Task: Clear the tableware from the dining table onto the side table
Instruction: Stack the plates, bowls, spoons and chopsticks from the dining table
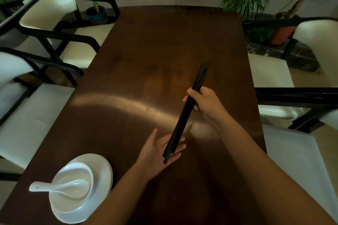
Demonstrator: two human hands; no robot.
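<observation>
At the worktop's (pixel 146 45) near left corner, a white spoon (pixel 60 187) lies in stacked bowls (pixel 80 184) on plates (pixel 104 168). The left hand (pixel 161 149), spread flat, props the lower tips of black chopsticks (pixel 186 113); the right hand (pixel 204 103) clasps their middle. Loosely bundled, one stick could slide out and drop.

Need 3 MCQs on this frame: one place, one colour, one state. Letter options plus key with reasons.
1. Where is the spoon?
A. in the bowl
B. on a chair
C. in a hand

2. What colour are the chopsticks?
A. white
B. black
C. red

3. What is the left hand doing?
A. lying open under the chopsticks' near ends
B. gripping the bowl
C. flat on the table

Key:
1 A, its scoop lies inside the bowl, which sits on stacked plates.
2 B, dark against the brown table.
3 A, palm up while the right hand grips mid-length.
</observation>
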